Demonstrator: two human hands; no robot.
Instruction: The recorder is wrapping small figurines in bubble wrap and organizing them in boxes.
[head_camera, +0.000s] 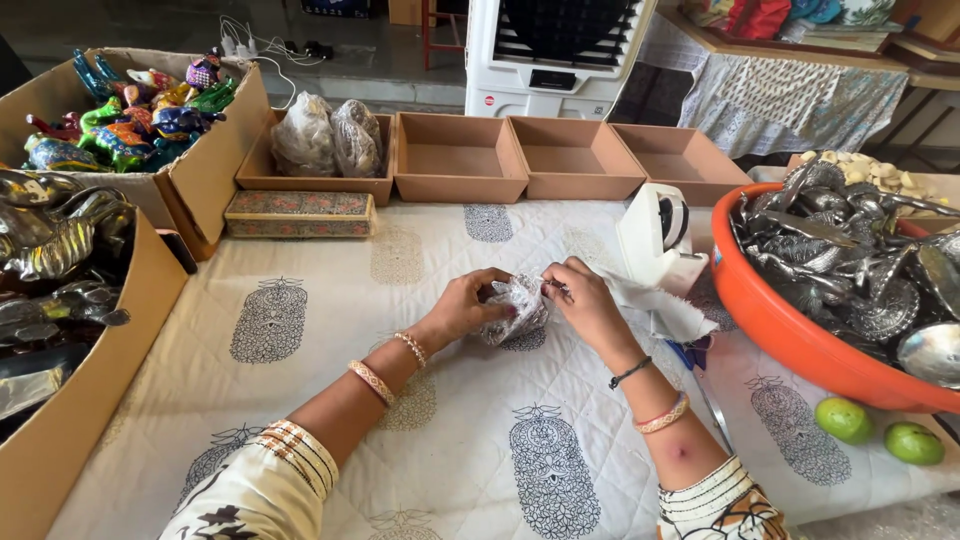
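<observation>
My left hand (468, 305) and my right hand (585, 305) meet at the middle of the table, both closed on a small silvery object wrapped in clear plastic (518, 305). The left hand cups it from the left side. The right hand pinches the wrap at its upper right edge. A piece of white paper or cloth (655, 305) lies just to the right of my right hand. A white tape dispenser (660, 235) stands behind it.
An orange tub (800, 340) of silver metal pieces sits right, two green limes (880, 430) in front. Three open brown trays (565, 158) line the back; a fourth holds wrapped bundles (325, 135). Cardboard boxes of colourful figures (130, 110) and silvery figures (50, 250) stand left.
</observation>
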